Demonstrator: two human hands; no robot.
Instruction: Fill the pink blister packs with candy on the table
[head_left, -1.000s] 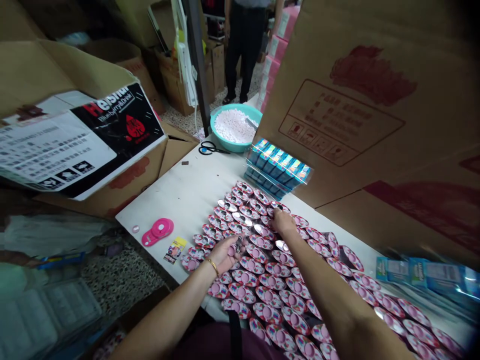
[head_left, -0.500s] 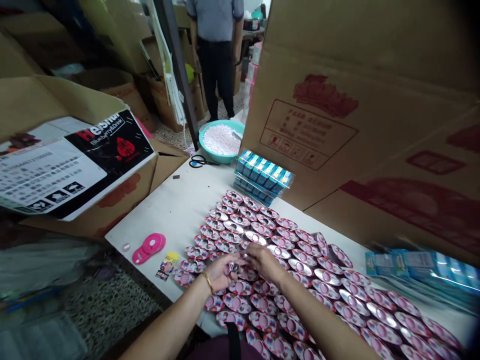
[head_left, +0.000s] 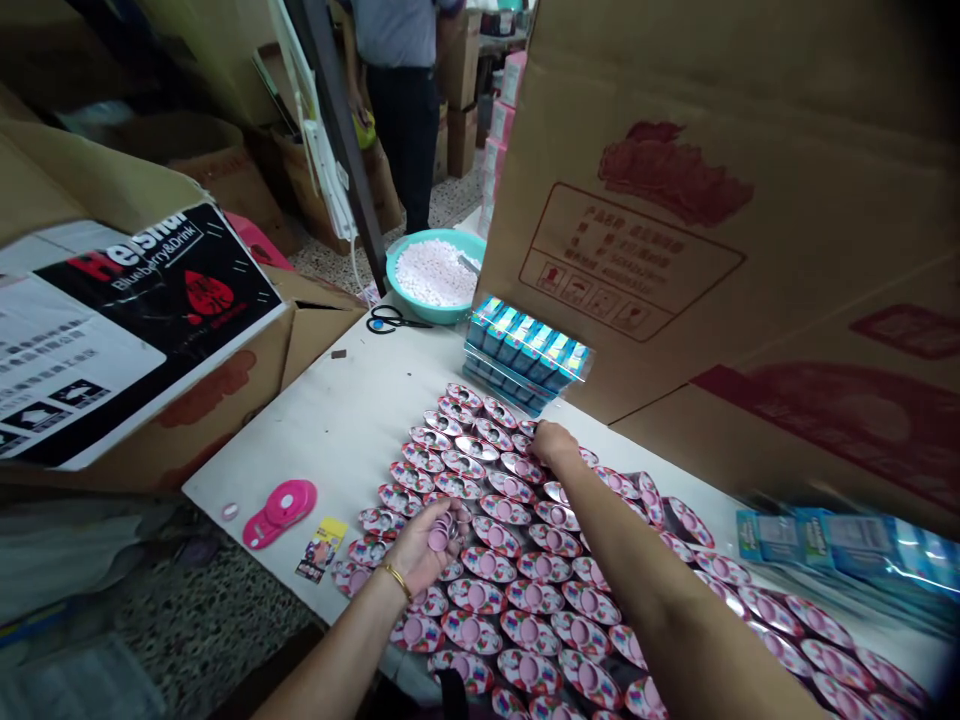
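Rows of oval red-and-white tins (head_left: 487, 566) stand packed on the white table; many have a round pink disc in the middle, while several at the far left show a dark round opening. My left hand (head_left: 429, 545), a gold bracelet at its wrist, is palm up over the left rows, fingers curled round several small pink discs (head_left: 440, 532). Farther off, my right hand (head_left: 555, 443) reaches down to a tin near the far edge of the rows. Its fingers are bent and pressed together, and their tips are hidden, so what they hold cannot be made out.
A pink tool (head_left: 280, 514) and a yellow card (head_left: 322, 549) lie left on the table (head_left: 300, 430). Black scissors (head_left: 396, 321) lie by a turquoise basin (head_left: 439, 318) of white pieces. Blue packs (head_left: 525, 345) stand before a tall carton (head_left: 675, 300). A person (head_left: 405, 100) stands behind.
My hands have moved apart: the right one went away from me to the far tins, the left one slightly left and down. The view has shifted slightly, and the person behind has changed posture.
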